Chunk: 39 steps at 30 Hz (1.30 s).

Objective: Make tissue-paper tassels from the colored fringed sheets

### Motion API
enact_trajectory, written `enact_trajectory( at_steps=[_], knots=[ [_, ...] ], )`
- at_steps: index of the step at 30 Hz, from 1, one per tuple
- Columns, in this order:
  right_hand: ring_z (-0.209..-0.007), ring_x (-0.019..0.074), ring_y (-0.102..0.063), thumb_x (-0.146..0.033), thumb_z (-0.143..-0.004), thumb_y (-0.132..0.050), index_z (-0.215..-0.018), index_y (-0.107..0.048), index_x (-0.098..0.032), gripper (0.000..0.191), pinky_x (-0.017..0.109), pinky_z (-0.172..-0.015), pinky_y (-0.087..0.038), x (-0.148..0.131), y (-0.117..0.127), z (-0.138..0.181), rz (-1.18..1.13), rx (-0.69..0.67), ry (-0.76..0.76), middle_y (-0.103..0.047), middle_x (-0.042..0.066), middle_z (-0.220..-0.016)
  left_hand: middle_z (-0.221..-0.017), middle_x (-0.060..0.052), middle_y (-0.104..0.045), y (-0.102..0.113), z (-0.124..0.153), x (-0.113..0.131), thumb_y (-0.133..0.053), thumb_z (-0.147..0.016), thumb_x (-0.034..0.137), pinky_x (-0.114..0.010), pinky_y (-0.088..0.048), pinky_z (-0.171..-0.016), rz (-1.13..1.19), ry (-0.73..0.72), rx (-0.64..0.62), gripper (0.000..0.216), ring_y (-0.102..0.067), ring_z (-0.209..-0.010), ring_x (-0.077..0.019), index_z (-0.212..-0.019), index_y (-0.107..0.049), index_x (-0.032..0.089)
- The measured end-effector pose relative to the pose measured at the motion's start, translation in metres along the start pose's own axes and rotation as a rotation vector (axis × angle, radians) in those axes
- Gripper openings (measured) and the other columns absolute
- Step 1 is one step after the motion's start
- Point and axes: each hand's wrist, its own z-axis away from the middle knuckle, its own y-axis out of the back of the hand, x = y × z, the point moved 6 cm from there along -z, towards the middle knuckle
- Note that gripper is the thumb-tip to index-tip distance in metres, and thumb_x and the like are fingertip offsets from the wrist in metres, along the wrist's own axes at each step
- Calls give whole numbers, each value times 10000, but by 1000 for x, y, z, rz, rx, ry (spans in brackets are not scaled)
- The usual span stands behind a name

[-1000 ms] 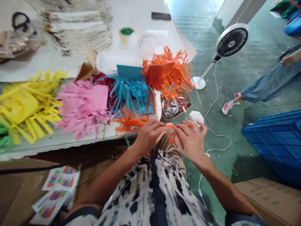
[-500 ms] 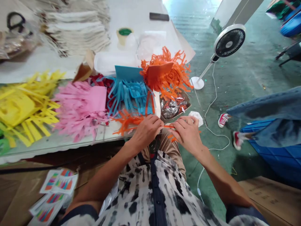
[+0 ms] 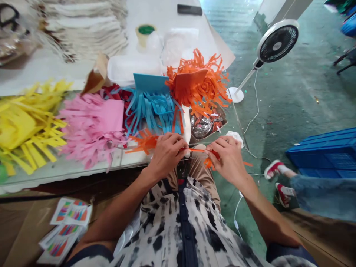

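Note:
My left hand [image 3: 166,155] and my right hand [image 3: 228,158] hold a thin orange paper strip [image 3: 197,150] stretched between them, just off the table's front edge over my lap. Both hands pinch it with closed fingers. More orange strips [image 3: 144,141] trail from under my left hand onto the table, and a small orange bunch [image 3: 208,163] hangs below my right hand. Behind them lie piles of fringed paper: orange [image 3: 198,87], blue [image 3: 151,105], pink [image 3: 93,128] and yellow [image 3: 25,126].
A foil-lined box [image 3: 205,126] sits at the table's corner. A white fan [image 3: 275,42] stands on the green floor with its cord. A blue crate [image 3: 328,152] is at right; another person's red-shoed feet [image 3: 278,178] are beside it. Printed cards [image 3: 65,226] lie lower left.
My hands have drawn apart, pulling the orange strip taut between them. The other person has walked from right of the fan toward the lower right, past the blue crate.

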Motion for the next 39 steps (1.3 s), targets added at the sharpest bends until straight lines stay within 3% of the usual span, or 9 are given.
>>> enact_trajectory(
  at_steps=[7,17,20,22,24,26,31,35,39],
  knots=[
    [-1061,292,-529,-289,-993,-617,-928,-680,-230,109,424,-846,-283,-2,-2,-1,83,-5,-75,-705,49,-981,-1133,-70,-701,5,-5,-2,-638,-1016,298,-457,-381,-907,-27,94,-72,138,-581,-1085,-283,-924,-700,216],
    [-1076,312,-531,-337,-984,-595,-889,-645,-216,161,440,-852,-291,-1,6,5,249,34,-174,-689,73,-951,-1105,-64,-704,8,-7,1,-669,-983,289,-451,-366,-901,-58,125,-50,95,-578,-1077,-287,-915,-666,222],
    [-1157,331,-534,-247,-956,-605,-988,-680,-214,88,467,-914,-312,0,16,14,305,129,-217,-716,100,-1071,-1090,-56,-715,8,-8,3,-662,-978,241,-446,-367,-909,-42,106,-38,58,-589,-1067,-279,-923,-668,225],
    [-1237,328,-524,-187,-939,-609,-1184,-690,-221,260,485,-981,-318,-13,16,20,285,192,-163,-722,107,-1232,-1093,-52,-725,8,-10,7,-653,-977,219,-449,-369,-920,-50,72,-29,62,-596,-1068,-279,-923,-680,229],
    [-1292,305,-517,-185,-961,-604,-1382,-632,-233,425,485,-1032,-320,-34,5,23,220,190,-38,-703,91,-1376,-1089,-54,-735,9,-11,9,-652,-974,218,-456,-372,-927,-75,38,-9,69,-604,-1066,-286,-923,-695,234],
    [-1319,290,-517,-230,-1012,-578,-1444,-609,-228,433,476,-1047,-327,-52,-17,24,161,130,40,-672,85,-1470,-1075,-60,-744,9,-10,10,-659,-969,238,-461,-379,-926,-102,15,19,65,-610,-1056,-298,-925,-707,235],
    [-1406,258,-488,-276,-1097,-456,-1456,-626,-235,399,459,-1022,-349,-56,-61,27,139,105,-65,-621,34,-1558,-990,-51,-747,2,-4,-3,-681,-965,370,-439,-424,-914,-97,-5,120,136,-626,-1010,-305,-923,-716,246],
    [-1463,211,-441,-310,-1114,-395,-1488,-601,-289,428,431,-1014,-366,-60,-66,35,209,183,-151,-534,-51,-1630,-893,-8,-723,0,1,-11,-726,-916,470,-467,-466,-963,-54,70,217,176,-646,-976,-301,-935,-697,297],
    [-1491,195,-399,-345,-1107,-405,-1462,-622,-378,417,410,-1046,-347,-69,-65,38,289,195,-255,-513,-99,-1639,-963,-7,-728,0,5,-5,-721,-881,403,-547,-446,-1066,-17,128,219,104,-658,-1055,-327,-927,-682,317]
  ],
)
